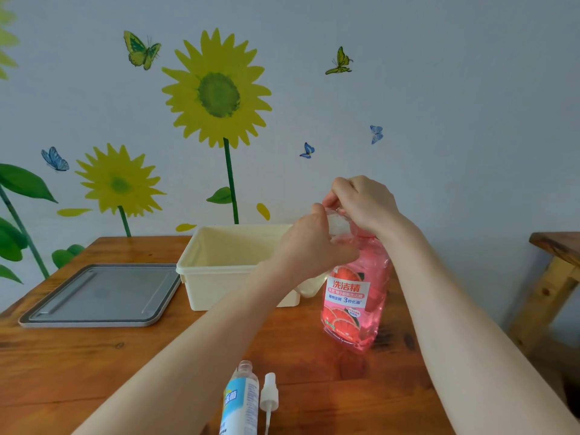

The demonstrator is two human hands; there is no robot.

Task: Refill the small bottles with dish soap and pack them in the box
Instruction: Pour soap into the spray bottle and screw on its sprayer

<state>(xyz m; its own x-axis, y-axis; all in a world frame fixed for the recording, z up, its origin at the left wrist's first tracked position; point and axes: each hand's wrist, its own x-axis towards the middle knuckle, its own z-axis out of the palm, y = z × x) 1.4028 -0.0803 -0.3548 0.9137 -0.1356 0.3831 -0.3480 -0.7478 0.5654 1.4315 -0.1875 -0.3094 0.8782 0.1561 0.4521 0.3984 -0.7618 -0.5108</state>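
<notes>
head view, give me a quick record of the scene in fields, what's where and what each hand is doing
soap bottle: pink, upright, right of box
left hand: grip on a clear thing at the soap bottle's top
right hand: curled over the same clear thing
box: cream, open
tray: grey, flat, left of box
small bottle: uncapped, near front edge, partly out of frame
spray cap: lying right of small bottle
table: wood
</notes>
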